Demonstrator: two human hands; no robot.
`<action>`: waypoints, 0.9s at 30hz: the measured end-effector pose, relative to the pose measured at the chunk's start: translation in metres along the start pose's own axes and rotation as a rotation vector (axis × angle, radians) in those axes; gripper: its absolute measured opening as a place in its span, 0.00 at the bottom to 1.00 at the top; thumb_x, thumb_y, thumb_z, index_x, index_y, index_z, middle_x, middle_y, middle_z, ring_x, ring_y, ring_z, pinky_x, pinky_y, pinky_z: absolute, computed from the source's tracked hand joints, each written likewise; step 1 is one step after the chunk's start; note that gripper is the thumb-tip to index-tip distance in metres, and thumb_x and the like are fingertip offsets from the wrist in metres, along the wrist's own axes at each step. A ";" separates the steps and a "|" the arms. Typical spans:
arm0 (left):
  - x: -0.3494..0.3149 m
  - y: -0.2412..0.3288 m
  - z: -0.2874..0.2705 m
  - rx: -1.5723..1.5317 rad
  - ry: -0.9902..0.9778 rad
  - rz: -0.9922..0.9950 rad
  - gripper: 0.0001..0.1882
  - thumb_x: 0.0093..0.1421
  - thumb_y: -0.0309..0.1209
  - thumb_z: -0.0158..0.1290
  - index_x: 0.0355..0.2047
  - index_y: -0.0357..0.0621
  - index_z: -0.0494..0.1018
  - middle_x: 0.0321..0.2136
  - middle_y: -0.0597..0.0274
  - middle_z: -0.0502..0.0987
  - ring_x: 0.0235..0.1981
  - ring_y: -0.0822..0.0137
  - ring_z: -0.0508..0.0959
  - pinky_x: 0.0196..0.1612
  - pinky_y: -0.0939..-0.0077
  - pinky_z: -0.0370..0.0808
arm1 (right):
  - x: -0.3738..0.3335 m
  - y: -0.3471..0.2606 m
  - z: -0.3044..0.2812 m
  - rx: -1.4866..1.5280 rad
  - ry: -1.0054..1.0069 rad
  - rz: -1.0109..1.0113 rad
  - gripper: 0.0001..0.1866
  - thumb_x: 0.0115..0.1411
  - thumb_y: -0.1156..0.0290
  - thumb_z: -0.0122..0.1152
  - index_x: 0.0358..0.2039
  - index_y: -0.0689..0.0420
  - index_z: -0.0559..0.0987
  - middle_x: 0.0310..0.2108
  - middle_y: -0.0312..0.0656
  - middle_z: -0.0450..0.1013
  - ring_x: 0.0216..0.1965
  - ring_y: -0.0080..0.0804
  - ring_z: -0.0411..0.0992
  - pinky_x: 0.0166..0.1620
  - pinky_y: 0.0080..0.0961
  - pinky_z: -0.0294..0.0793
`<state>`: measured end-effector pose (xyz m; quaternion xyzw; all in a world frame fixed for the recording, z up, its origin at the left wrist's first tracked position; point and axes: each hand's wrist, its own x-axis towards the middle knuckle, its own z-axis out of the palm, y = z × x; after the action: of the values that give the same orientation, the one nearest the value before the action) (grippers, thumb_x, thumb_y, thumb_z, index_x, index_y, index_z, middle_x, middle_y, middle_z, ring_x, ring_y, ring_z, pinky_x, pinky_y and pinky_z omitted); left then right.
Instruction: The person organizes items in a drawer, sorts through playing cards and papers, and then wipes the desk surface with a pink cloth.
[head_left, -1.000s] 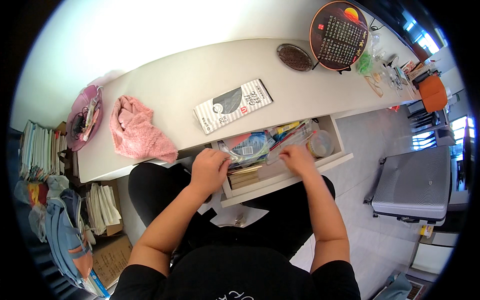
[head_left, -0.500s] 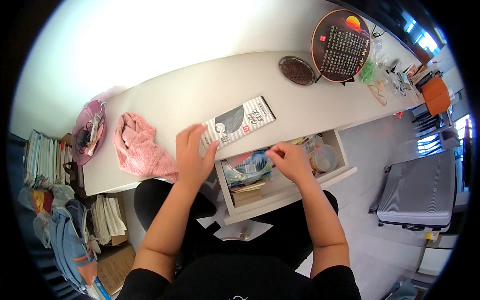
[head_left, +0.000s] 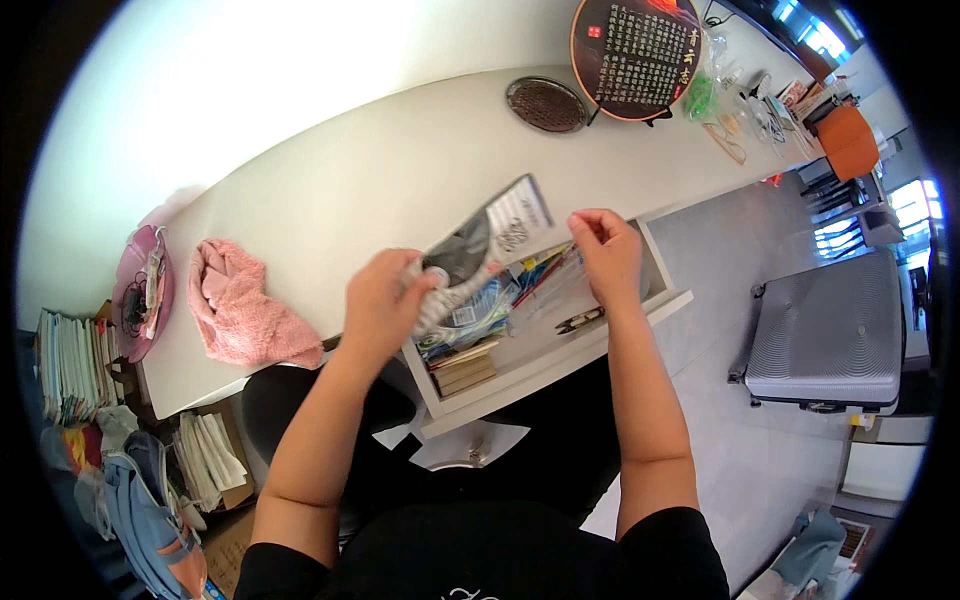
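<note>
My left hand [head_left: 385,305] is closed around the lower left end of a flat striped packet [head_left: 462,250] with a dark grey middle. The packet is tilted and lifted over the back of the open drawer [head_left: 535,372], its far end slightly blurred. Close to the packet's right end, my right hand [head_left: 608,252] has its thumb and fingers pinched together; whether anything is between them I cannot make out. Inside the drawer are plastic-wrapped blue items [head_left: 480,318], a stack of small paper pads [head_left: 466,374], some pens [head_left: 540,280] and a small dark tool [head_left: 580,320].
A pink fluffy cloth [head_left: 240,305] and a purple dish of small things [head_left: 130,290] are on the desk's left. Farther back stand an oval dark tray [head_left: 546,105] and a round plaque [head_left: 638,60]. On the floor at right is a grey suitcase [head_left: 825,330].
My left hand has taken hold of the packet and raised it off the desk, tilting it. My right hand has moved up from over the drawer toward the packet's end. The view has shifted.
</note>
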<state>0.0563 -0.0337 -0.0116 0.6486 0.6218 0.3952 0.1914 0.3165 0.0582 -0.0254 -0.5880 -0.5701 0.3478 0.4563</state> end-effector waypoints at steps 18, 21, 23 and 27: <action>-0.025 0.040 0.128 0.177 -0.642 -0.124 0.10 0.54 0.29 0.51 0.36 0.40 0.74 0.32 0.48 0.77 0.35 0.46 0.76 0.37 0.56 0.73 | 0.005 0.077 -0.074 -0.182 -0.306 0.331 0.15 0.56 0.62 0.59 0.35 0.63 0.79 0.26 0.39 0.75 0.30 0.24 0.71 0.34 0.22 0.69; -0.027 0.038 0.137 0.369 -0.736 -0.074 0.10 0.54 0.31 0.51 0.37 0.43 0.75 0.31 0.49 0.78 0.33 0.47 0.77 0.36 0.55 0.74 | 0.005 0.086 -0.074 -0.285 -0.279 0.272 0.14 0.55 0.63 0.60 0.35 0.61 0.79 0.27 0.43 0.76 0.31 0.31 0.74 0.35 0.27 0.72; -0.030 0.041 0.136 0.339 -0.637 -0.052 0.11 0.54 0.32 0.52 0.36 0.44 0.76 0.31 0.50 0.78 0.32 0.48 0.77 0.36 0.56 0.74 | 0.005 0.087 -0.074 -0.437 -0.184 0.135 0.13 0.53 0.64 0.61 0.34 0.59 0.79 0.28 0.45 0.76 0.33 0.36 0.75 0.37 0.30 0.73; -0.036 0.038 0.130 0.250 -0.615 0.029 0.11 0.53 0.35 0.53 0.34 0.45 0.78 0.31 0.52 0.78 0.31 0.50 0.78 0.35 0.57 0.74 | 0.003 0.081 -0.072 -0.493 -0.308 0.110 0.12 0.52 0.64 0.61 0.33 0.57 0.80 0.30 0.46 0.77 0.37 0.41 0.75 0.41 0.32 0.73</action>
<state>0.1819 -0.0425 -0.0735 0.7648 0.5692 0.1044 0.2833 0.4121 0.0563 -0.0760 -0.6516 -0.6672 0.3082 0.1880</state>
